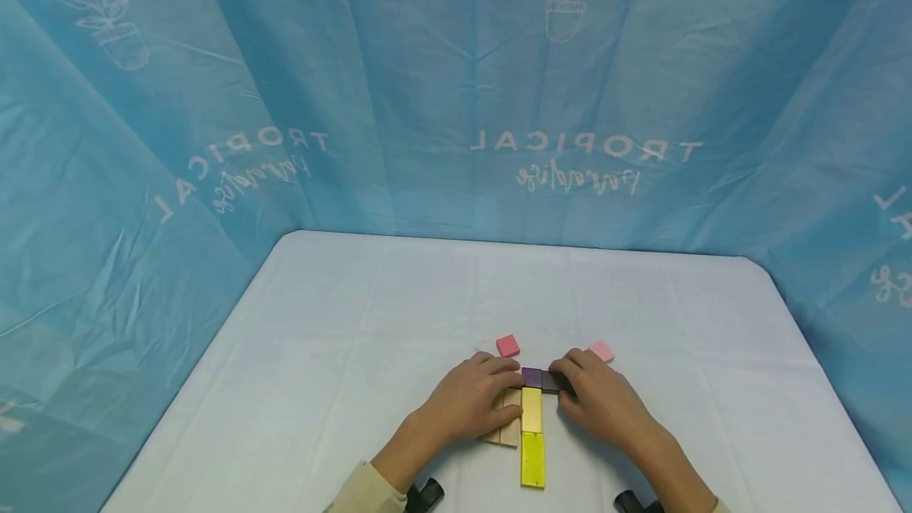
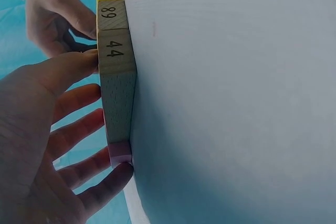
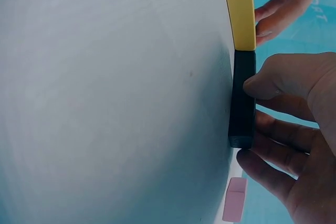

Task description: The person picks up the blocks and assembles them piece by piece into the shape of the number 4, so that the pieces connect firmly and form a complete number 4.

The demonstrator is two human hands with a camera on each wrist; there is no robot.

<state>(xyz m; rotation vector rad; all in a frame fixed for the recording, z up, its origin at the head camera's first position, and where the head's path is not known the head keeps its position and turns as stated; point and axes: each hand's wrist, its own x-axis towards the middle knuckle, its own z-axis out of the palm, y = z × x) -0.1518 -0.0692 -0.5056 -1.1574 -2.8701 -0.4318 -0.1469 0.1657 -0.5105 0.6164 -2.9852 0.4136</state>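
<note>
My left hand (image 1: 473,394) lies over two bare wooden blocks (image 1: 509,426), fingers spread and fairly straight. In the left wrist view the thumb touches the block marked 44 (image 2: 114,51), beside one marked 89 (image 2: 110,14); the little finger touches a small pink block (image 2: 121,152). My right hand (image 1: 606,398) grips a black block (image 3: 242,93), thumb on its near side and fingers beyond it. Between the hands a purple block (image 1: 531,377) meets the black one. Below it a pale yellow block (image 1: 531,410) and a bright yellow block (image 1: 533,461) stand end to end.
A red-pink block (image 1: 508,345) lies beyond the left hand, and a light pink block (image 1: 602,351) beyond the right fingers. White cloth (image 1: 399,299) covers the table. Blue printed curtains (image 1: 427,85) hang behind and at the sides.
</note>
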